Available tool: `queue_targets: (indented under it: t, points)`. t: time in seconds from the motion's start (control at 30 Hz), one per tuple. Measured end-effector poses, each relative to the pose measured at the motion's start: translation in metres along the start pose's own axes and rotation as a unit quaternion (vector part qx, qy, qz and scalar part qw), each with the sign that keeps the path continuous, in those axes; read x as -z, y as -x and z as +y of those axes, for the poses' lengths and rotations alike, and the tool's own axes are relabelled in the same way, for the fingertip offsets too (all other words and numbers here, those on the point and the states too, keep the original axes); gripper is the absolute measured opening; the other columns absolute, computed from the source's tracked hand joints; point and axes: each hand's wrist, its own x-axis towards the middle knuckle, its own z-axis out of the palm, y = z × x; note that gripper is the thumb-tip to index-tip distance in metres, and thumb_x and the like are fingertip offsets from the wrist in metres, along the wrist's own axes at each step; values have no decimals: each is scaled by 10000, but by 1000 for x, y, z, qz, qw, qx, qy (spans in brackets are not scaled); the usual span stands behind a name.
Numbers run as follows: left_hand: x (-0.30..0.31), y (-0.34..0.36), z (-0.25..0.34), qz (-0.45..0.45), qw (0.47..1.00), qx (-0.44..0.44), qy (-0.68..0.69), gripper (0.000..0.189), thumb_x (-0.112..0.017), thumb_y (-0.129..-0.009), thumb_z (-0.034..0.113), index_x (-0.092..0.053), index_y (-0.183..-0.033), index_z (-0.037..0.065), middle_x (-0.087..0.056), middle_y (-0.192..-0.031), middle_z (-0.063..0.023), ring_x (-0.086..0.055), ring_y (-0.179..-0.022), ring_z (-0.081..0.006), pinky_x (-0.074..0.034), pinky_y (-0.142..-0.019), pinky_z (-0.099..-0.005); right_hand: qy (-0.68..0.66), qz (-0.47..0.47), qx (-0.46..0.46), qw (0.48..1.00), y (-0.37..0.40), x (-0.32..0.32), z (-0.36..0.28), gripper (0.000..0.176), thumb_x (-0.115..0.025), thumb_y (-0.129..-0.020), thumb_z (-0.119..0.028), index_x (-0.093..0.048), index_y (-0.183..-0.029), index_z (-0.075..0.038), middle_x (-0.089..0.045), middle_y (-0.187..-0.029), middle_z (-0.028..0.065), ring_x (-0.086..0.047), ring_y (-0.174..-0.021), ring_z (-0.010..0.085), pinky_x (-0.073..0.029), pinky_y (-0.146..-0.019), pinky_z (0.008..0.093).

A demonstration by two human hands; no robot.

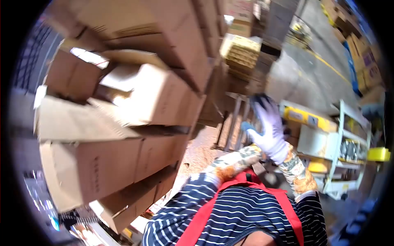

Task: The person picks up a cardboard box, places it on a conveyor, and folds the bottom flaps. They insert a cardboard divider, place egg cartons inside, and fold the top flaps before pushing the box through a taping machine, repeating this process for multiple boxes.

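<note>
My right hand (271,129) wears a pale lavender glove with blue fingertips. Its fingers stretch away from me and the thumb stands out to the left; nothing shows in its grasp, though motion blurs it. My left forearm, in a patterned sleeve cover (236,162), reaches across under the right wrist. The left hand itself is hidden behind the right glove, so its fingers cannot be made out. Beyond the hands lies a metal frame with bars (236,123). To the left are stacked brown cartons (111,164), one with raised flaps (82,119).
A white shelf rack (338,151) stands at the right, with a yellow bin (378,154) beside it. Ahead is a stack of yellowish trays (243,55). More cartons (367,67) line the far right, across a grey floor with a yellow line (328,67).
</note>
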Motion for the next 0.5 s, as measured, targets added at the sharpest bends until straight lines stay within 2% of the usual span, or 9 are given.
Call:
queue_targets:
  t: [0.03, 0.1, 0.17, 0.3, 0.37, 0.4, 0.43, 0.47, 0.5]
  points:
    - [-10, 9, -14, 36, 999, -13, 20, 446, -427, -1047, 290, -446, -1415, 39, -483, -1421, -108, -477, -1274, -205, -337, -1110, -340, -87, -32, 44, 995, -29, -7, -38, 697, -717, -774, -376, -524, -1335, -9, -502, -1349, 231, -426, -1299, 431, -303, -1115, 524]
    - [-24, 16, -33, 131, 987, -21, 91, 457, -434, -1043, 297, -434, -1423, 42, -484, -1413, -110, -479, -1270, -214, -344, -1107, -350, -107, 31, 220, 969, -66, -33, -105, 757, -688, -797, -438, -484, -1377, 3, -488, -1358, 228, -405, -1326, 416, -262, -1135, 538]
    - [-27, 7, -49, 269, 937, -39, 220, 469, -441, -1040, 305, -422, -1430, 45, -485, -1404, -112, -480, -1267, -223, -351, -1103, -359, -74, 40, 260, 962, -88, -66, -158, 807, -658, -801, -446, -423, -1425, 8, -452, -1412, 234, -356, -1382, 396, -188, -1169, 553]
    - [13, 18, -43, 526, 686, -238, 443, 495, -455, -1034, 320, -399, -1445, 51, -488, -1387, -117, -483, -1261, -242, -364, -1097, -378, -90, -23, 300, 950, -111, -105, -188, 758, -633, -785, -343, -409, -1449, -54, -424, -1482, 192, -312, -1434, 359, -103, -1201, 550]
    - [45, 26, -35, 569, 587, -342, 463, 508, -462, -1031, 327, -387, -1453, 54, -489, -1378, -120, -485, -1258, -251, -370, -1094, -387, -104, -18, 320, 942, -113, -114, -178, 703, -609, -800, -306, -433, -1435, -60, -456, -1462, 178, -332, -1425, 354, -112, -1206, 524]
    - [61, 29, -33, 581, 564, -377, 450, 516, -466, -1029, 331, -381, -1456, 55, -489, -1374, -121, -486, -1256, -256, -373, -1093, -392, -103, -12, 315, 944, -114, -111, -178, 653, -590, -810, -284, -464, -1412, -64, -480, -1441, 173, -356, -1409, 354, -127, -1208, 504]
    - [74, 31, -33, 596, 559, -394, 421, 523, -469, -1028, 335, -375, -1460, 57, -490, -1370, -122, -486, -1254, -260, -377, -1091, -397, -96, -6, 313, 945, -114, -107, -178, 629, -587, -818, -297, -485, -1399, -80, -483, -1438, 164, -374, -1393, 343, -153, -1198, 498]
    - [69, 35, -13, 711, 586, -297, 252, 512, -378, -1063, 385, -401, -1453, 55, -491, -1420, -77, -480, -1267, -184, -338, -1112, -341, -98, -17, 325, 941, -116, -105, -175, 622, -569, -813, -265, -490, -1402, -84, -477, -1448, 163, -377, -1391, 346, -183, -1185, 499]
    - [78, 32, -18, 697, 578, -318, 281, 549, -360, -1057, 433, -396, -1464, 64, -491, -1428, -66, -486, -1271, -198, -339, -1114, -362, -99, -25, 337, 936, -121, -102, -171, 617, -551, -808, -232, -495, -1406, -89, -470, -1457, 163, -380, -1388, 349, -214, -1173, 501]
